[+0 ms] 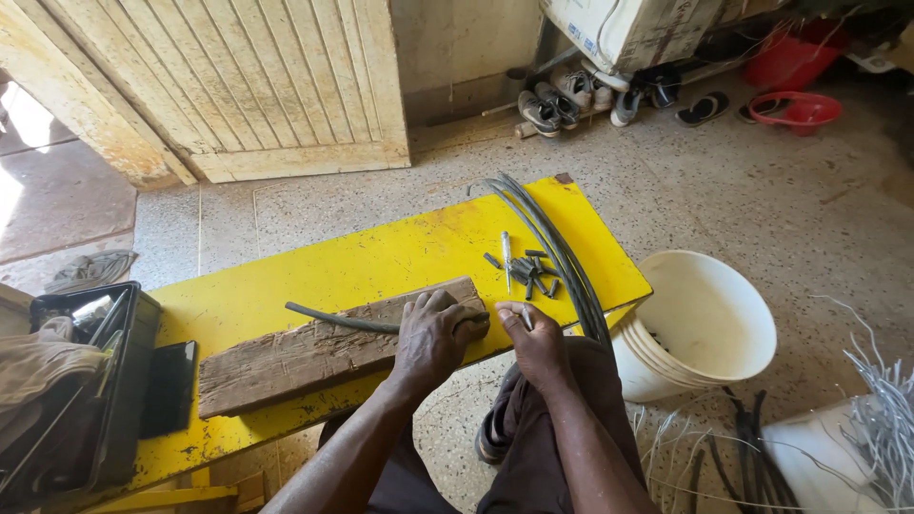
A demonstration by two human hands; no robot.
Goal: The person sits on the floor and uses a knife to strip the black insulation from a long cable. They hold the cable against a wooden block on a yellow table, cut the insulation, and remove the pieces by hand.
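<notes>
A worn wooden board (286,360) lies on a yellow bench (381,257). A black cable (333,320) runs along the board's top. My left hand (433,335) presses down on the cable at the board's right end. My right hand (533,341) sits just to the right of it, fingers closed on a thin metal tool or blade beside the cable end; what it is cannot be made out. Several short cut cable pieces (531,271) and a screwdriver-like tool (506,257) lie on the bench beyond my hands. A bundle of grey cables (562,252) arcs over the bench's right end.
A stack of white buckets (705,324) stands right of the bench, stripped wires (876,419) beyond it. A black toolbox (86,381) sits at the bench's left end. Shoes (557,105) and red basins (795,109) lie along the far wall, beside a pale wooden door (238,86).
</notes>
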